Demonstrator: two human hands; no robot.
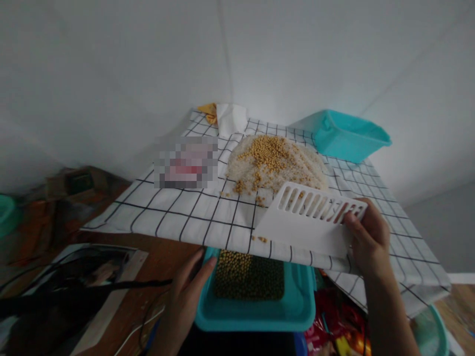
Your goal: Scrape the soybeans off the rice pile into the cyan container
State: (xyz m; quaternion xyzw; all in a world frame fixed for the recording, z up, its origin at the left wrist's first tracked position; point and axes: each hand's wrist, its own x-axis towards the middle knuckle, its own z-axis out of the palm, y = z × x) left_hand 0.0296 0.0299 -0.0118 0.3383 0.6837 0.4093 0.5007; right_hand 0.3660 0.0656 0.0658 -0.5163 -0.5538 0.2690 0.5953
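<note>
Head view; clock directions are taken from the pile of pale grains (241, 159) on the checked desk (178, 212). One pile is counted; yellow beans (270, 151) are scattered over it, too many to be counted. One white slotted scraper (306, 232) is located at 5 o'clock, its solid blade tilted above the near edge of the desk. A few loose beans (262, 240) are found beside the blade's left corner. Two turquoise containers are counted: one bin (343, 143) is placed on the desk at 2 o'clock, and one tray (256, 320) is positioned below the desk edge at 6 o'clock. Yellow beans and dark green beans (260, 284) are contained in the tray. One white sheet (232, 118) is seen at 11 o'clock; one item (187, 163) at 9 o'clock is obscured by pixelation.

The fingers of the right hand (371, 242), at 4 o'clock, are closed on the scraper's slotted end, with the thumb pressed across the slots. The left hand (186, 291) is placed at 7 o'clock, at the tray's left rim; thumb and fingers are parted slightly, but whether the rim is gripped cannot be told.
</note>
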